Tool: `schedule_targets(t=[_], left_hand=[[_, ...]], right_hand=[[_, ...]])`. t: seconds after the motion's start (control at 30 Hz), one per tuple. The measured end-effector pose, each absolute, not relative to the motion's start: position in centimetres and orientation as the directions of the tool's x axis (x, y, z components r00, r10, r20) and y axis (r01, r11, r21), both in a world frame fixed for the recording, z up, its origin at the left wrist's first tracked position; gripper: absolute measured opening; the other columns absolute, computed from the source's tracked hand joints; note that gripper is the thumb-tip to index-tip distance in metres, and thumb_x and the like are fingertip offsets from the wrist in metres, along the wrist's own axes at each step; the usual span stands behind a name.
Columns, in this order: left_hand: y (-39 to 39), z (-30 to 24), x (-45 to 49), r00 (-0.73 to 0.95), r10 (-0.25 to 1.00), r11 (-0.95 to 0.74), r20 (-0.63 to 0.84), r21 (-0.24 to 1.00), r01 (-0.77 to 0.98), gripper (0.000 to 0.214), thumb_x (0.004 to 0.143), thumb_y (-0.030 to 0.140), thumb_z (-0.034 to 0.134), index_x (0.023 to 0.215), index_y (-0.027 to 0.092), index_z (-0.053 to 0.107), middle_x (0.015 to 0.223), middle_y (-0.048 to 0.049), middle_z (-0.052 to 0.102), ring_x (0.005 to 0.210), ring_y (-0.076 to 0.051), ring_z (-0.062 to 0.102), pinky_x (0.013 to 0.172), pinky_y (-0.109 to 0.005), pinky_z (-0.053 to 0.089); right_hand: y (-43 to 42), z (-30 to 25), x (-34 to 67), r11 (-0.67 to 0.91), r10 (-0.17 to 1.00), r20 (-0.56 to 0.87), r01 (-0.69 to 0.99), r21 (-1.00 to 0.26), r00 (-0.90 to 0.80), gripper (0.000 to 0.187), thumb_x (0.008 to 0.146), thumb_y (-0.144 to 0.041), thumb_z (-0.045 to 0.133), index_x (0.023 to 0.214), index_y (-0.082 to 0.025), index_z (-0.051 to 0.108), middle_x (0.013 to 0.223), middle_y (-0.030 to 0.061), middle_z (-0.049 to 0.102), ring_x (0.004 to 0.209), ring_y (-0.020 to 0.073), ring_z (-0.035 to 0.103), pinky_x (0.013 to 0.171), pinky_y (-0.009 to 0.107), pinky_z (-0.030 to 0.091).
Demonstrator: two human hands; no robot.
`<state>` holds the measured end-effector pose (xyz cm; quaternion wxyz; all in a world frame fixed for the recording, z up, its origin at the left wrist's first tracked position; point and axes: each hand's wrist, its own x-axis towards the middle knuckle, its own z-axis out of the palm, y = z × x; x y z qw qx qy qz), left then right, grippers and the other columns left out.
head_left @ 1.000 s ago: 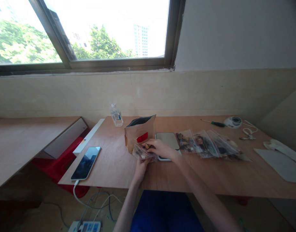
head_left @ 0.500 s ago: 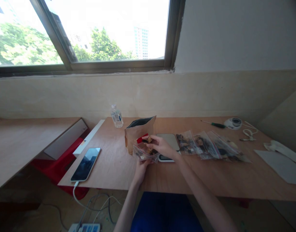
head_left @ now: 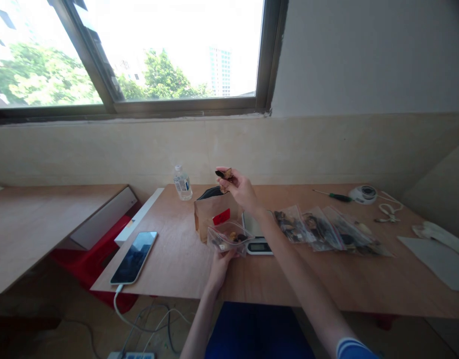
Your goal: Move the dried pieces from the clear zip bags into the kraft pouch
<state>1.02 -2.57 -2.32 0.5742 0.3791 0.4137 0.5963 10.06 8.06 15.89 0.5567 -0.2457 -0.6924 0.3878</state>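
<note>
My right hand [head_left: 241,190] is closed on dark and brown dried pieces [head_left: 226,175], which look like dried mushroom. It is raised over the mouth of a standing brown paper pouch [head_left: 210,209] with a red label. Below, my left hand [head_left: 221,264] grips a clear zip bag [head_left: 218,239] from beneath, its mouth spread open. A few brown and dark pieces [head_left: 235,236] lie inside that bag. Behind my right forearm sits a white kitchen scale [head_left: 258,247], partly covered by the arm. The fingertips of my left hand are partly hidden under the bag.
Several filled zip bags [head_left: 319,227] lie in a row right of the scale. Farther right are a green screwdriver [head_left: 340,197], a white camera [head_left: 363,194] and a paper sheet [head_left: 433,259]. A water bottle [head_left: 182,184] and a plugged-in phone [head_left: 134,258] are on the left.
My right hand has risen out of the clear bag with the dried pieces and is now above the paper pouch. My left hand still grips the bag in about the same place.
</note>
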Motion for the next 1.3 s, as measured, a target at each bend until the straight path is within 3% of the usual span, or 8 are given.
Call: schedule_targets(t=[0.17,0.37,0.5,0.67,0.8,1.0,1.17,1.3], left_hand=[[-2.4,-2.7,1.0,-0.042,0.999,0.013,-0.032,0.925,-0.381,0.048,0.067,0.035,0.072,0.11,0.015,0.062,0.114,-0.0129,0.064,0.1,-0.027,0.06,0.077,-0.035,0.051],[-2.4,-2.8,0.9,-0.014,1.0,0.004,-0.01,0.92,-0.391,0.042,0.071,0.034,0.07,0.108,0.016,0.062,0.113,-0.012,0.064,0.099,-0.026,0.061,0.078,-0.034,0.05],[-2.5,-2.5,0.9,-0.015,1.0,0.013,-0.02,0.923,-0.384,0.047,0.07,0.033,0.07,0.113,0.016,0.06,0.115,-0.0121,0.063,0.098,-0.025,0.061,0.077,-0.033,0.051],[-2.5,-2.2,0.9,-0.033,0.999,-0.001,-0.011,0.94,-0.341,0.037,0.07,0.035,0.07,0.1,0.013,0.067,0.104,-0.0128,0.068,0.091,-0.025,0.063,0.077,-0.034,0.05],[-2.5,-1.9,1.0,-0.007,1.0,0.012,-0.015,0.933,-0.361,0.039,0.069,0.036,0.071,0.101,0.014,0.067,0.105,-0.0125,0.067,0.091,-0.025,0.063,0.076,-0.034,0.05],[-2.5,-1.9,1.0,-0.033,0.999,-0.002,-0.011,0.932,-0.362,0.037,0.068,0.036,0.071,0.098,0.014,0.068,0.103,-0.0104,0.068,0.087,-0.023,0.063,0.073,-0.032,0.051],[-2.5,-2.0,1.2,-0.036,0.999,-0.013,0.0,0.934,-0.358,0.035,0.069,0.036,0.07,0.095,0.013,0.068,0.098,-0.0105,0.069,0.086,-0.023,0.062,0.073,-0.031,0.051],[-2.5,-2.1,1.2,-0.046,0.999,-0.009,-0.008,0.932,-0.361,0.034,0.068,0.036,0.071,0.092,0.013,0.069,0.096,-0.0102,0.069,0.084,-0.022,0.063,0.071,-0.031,0.051]], right_hand=[[8.8,15.5,9.2,0.671,0.713,0.634,0.025,-0.741,-0.299,0.03,0.085,-0.028,0.052,0.112,-0.018,0.056,0.104,0.0059,0.06,0.09,0.0137,0.056,0.081,0.027,0.046],[7.9,14.8,9.8,0.777,0.607,0.689,0.112,-0.619,-0.397,0.026,0.082,-0.017,0.052,0.106,-0.019,0.061,0.103,0.0047,0.062,0.096,0.0141,0.056,0.086,0.027,0.043],[7.3,14.8,10.3,0.773,0.601,0.673,0.101,-0.626,-0.43,0.026,0.081,-0.013,0.05,0.103,-0.019,0.061,0.101,0.0044,0.062,0.096,0.0145,0.057,0.085,0.028,0.043],[6.9,14.8,10.1,0.793,0.582,0.671,0.139,-0.593,-0.459,0.028,0.078,-0.006,0.044,0.094,-0.017,0.063,0.095,0.0039,0.06,0.092,0.014,0.056,0.084,0.026,0.043],[6.8,15.0,9.7,0.785,0.601,0.642,0.202,-0.585,-0.476,0.03,0.076,-0.003,0.041,0.09,-0.016,0.063,0.093,0.0039,0.058,0.087,0.0128,0.056,0.08,0.024,0.042],[6.8,15.7,9.8,0.739,0.66,0.539,0.324,-0.591,-0.524,0.025,0.083,-0.007,0.041,0.086,-0.014,0.064,0.088,0.0038,0.057,0.074,0.0104,0.053,0.071,0.023,0.041],[6.8,15.9,9.9,0.77,0.631,0.602,0.298,-0.564,-0.49,0.017,0.085,-0.015,0.048,0.094,-0.015,0.062,0.091,0.0039,0.058,0.079,0.0114,0.054,0.071,0.023,0.041],[7.2,15.7,9.9,0.742,0.667,0.592,0.336,-0.58,-0.453,0.015,0.086,-0.026,0.053,0.09,-0.016,0.063,0.081,0.0017,0.06,0.072,0.0112,0.053,0.066,0.022,0.04]])
